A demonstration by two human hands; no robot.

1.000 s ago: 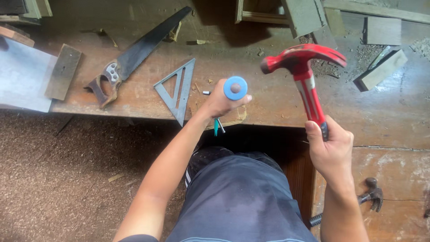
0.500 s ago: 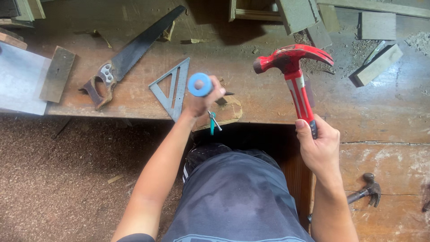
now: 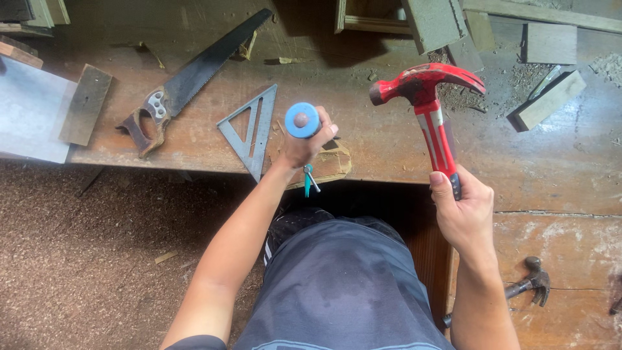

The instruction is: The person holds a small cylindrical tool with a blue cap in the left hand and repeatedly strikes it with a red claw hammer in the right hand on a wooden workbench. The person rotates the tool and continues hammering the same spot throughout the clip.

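My left hand [image 3: 304,146] grips a chisel [image 3: 302,120] with a round blue handle cap, held upright on the wooden workbench [image 3: 389,149] near its front edge. A small blue tool [image 3: 309,179] hangs below that hand. My right hand [image 3: 461,210] holds a red claw hammer [image 3: 429,104] by its handle, head raised to the right of the chisel and apart from it. A small pale wood piece [image 3: 334,161] lies under the chisel; the blade itself is hidden by my hand.
A metal triangle square [image 3: 251,129] lies just left of my left hand, a handsaw [image 3: 188,81] further left, and a wood block [image 3: 85,104] on a pale board [image 3: 29,110]. Wood offcuts [image 3: 545,100] lie at right. A second hammer [image 3: 528,285] rests on the floorboards.
The hammer has stayed raised in my right hand. The left hand keeps the chisel upright at about the same place on the bench; the view itself has shifted a little.
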